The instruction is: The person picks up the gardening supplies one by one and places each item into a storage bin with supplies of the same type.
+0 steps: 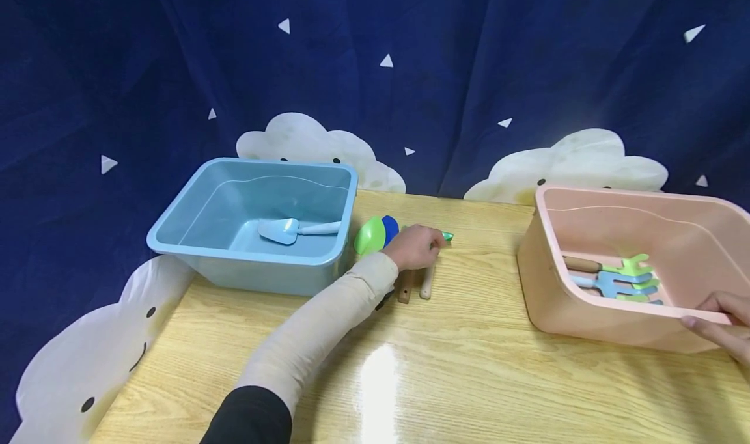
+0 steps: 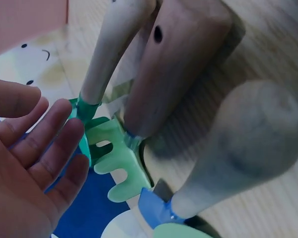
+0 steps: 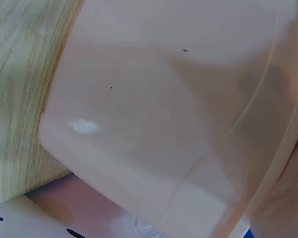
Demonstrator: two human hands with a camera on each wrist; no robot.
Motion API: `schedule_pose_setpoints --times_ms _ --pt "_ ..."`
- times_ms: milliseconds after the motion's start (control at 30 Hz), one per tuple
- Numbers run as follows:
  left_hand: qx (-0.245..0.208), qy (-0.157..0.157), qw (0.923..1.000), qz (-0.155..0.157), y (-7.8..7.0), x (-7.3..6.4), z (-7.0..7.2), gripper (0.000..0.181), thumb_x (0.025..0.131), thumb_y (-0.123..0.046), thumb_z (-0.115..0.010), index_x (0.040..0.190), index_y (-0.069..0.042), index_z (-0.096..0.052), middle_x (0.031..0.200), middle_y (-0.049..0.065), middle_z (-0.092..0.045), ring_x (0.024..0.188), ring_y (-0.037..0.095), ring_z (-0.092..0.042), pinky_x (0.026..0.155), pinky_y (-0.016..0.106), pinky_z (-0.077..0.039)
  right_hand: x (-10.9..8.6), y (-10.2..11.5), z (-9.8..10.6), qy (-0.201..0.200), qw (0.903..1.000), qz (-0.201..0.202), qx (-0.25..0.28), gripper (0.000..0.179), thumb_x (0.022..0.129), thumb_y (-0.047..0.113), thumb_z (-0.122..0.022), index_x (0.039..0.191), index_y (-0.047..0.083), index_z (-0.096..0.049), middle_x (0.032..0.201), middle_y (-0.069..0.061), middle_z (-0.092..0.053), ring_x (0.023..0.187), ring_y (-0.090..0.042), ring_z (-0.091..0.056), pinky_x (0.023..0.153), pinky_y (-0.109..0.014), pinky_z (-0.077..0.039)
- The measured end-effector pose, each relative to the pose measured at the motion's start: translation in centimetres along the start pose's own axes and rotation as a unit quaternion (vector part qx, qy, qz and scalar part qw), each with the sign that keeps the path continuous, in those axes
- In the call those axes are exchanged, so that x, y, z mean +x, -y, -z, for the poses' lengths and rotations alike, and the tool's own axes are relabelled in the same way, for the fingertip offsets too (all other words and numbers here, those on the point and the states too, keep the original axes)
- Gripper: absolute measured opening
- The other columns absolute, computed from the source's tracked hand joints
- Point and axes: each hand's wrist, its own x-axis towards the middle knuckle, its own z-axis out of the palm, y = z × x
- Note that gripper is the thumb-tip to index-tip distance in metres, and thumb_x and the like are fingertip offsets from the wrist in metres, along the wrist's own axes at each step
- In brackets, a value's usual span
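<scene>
My left hand (image 1: pixel 415 247) is over a row of small garden tools, fingers relaxed and the thumb apart in the left wrist view. Nearest its fingertips is a dark green-headed tool with a pale wooden handle (image 2: pixel 102 64). Beside it lie a light green hand rake (image 2: pixel 121 166) with a brown handle (image 1: pixel 405 289) and a blue-headed tool (image 2: pixel 156 208) with a thick pale handle. A lime green tool head (image 1: pixel 369 237) shows left of the hand. At the right, my right hand (image 1: pixel 734 336) grips the front rim of a pink bin (image 1: pixel 615 323), thumb outside and fingers over the inside.
A light blue bin (image 1: pixel 252 276) stands left of the tools and contains a light blue trowel (image 1: pixel 282 231). Inside the pink bin are a blue hand fork (image 1: pixel 612 284) and lime green forks (image 1: pixel 635 265). A dark blue curtain (image 1: pixel 351 92) hangs behind the wooden table (image 1: pixel 469 379).
</scene>
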Motion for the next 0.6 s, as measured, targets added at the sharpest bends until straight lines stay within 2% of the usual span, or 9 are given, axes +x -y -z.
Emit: schedule_pose_setpoints --times_ms 167,267,367,500,600 --pt "0.004 -0.007 0.9998 0.019 -0.1 0.1 -0.6 0.034 0.099 -0.015 -0.049 0.129 -0.014 -0.065 0.116 0.000 -0.072 0.096 0.014 -0.065 0.084 0.026 -0.053 -0.1 -0.3 0.0 -0.010 0.9999 0.000 -0.005 0.049 0.073 -0.022 -0.064 0.069 0.027 -0.060 0.052 0.019 -0.044 0.043 -0.002 -0.031 0.043 -0.025 -0.020" --pt "0.005 -0.020 0.9993 0.031 -0.2 0.2 -0.9 0.035 0.099 -0.014 -0.049 0.130 -0.013 -0.064 0.098 -0.001 -0.071 0.083 0.012 -0.059 0.074 0.025 -0.050 -0.1 -0.3 -0.1 -0.014 0.9999 -0.005 0.002 0.050 0.075 -0.021 -0.062 0.069 0.029 -0.059 0.052 0.019 -0.042 0.044 -0.001 -0.031 0.043 -0.026 -0.019" --pt "0.009 -0.028 0.9989 0.036 -0.2 0.2 -1.2 0.036 0.099 -0.014 -0.049 0.132 -0.013 -0.063 0.088 0.001 -0.068 0.076 0.013 -0.054 0.067 0.026 -0.047 -0.1 -0.1 -0.3 -0.015 0.9997 -0.009 0.016 0.050 0.075 -0.022 -0.061 0.068 0.028 -0.059 0.053 0.019 -0.042 0.045 -0.001 -0.031 0.043 -0.027 -0.019" --pt "0.017 -0.024 0.9986 0.044 -0.1 0.1 -1.5 0.035 0.100 -0.015 -0.049 0.132 -0.012 -0.062 0.102 0.003 -0.069 0.084 0.014 -0.056 0.071 0.026 -0.047 -0.1 -0.2 -0.3 -0.015 0.9994 -0.016 0.025 0.048 0.076 -0.021 -0.060 0.068 0.026 -0.058 0.053 0.018 -0.041 0.047 -0.001 -0.032 0.045 -0.028 -0.019" --pt "0.021 -0.016 0.9979 0.059 0.0 -0.1 -1.6 0.031 0.099 -0.017 -0.052 0.128 -0.012 -0.062 0.107 0.000 -0.066 0.091 0.013 -0.055 0.075 0.025 -0.044 -0.2 -0.8 -0.3 -0.015 0.9995 -0.019 0.022 0.048 0.077 -0.021 -0.061 0.068 0.026 -0.058 0.054 0.017 -0.042 0.048 -0.002 -0.032 0.046 -0.028 -0.019"
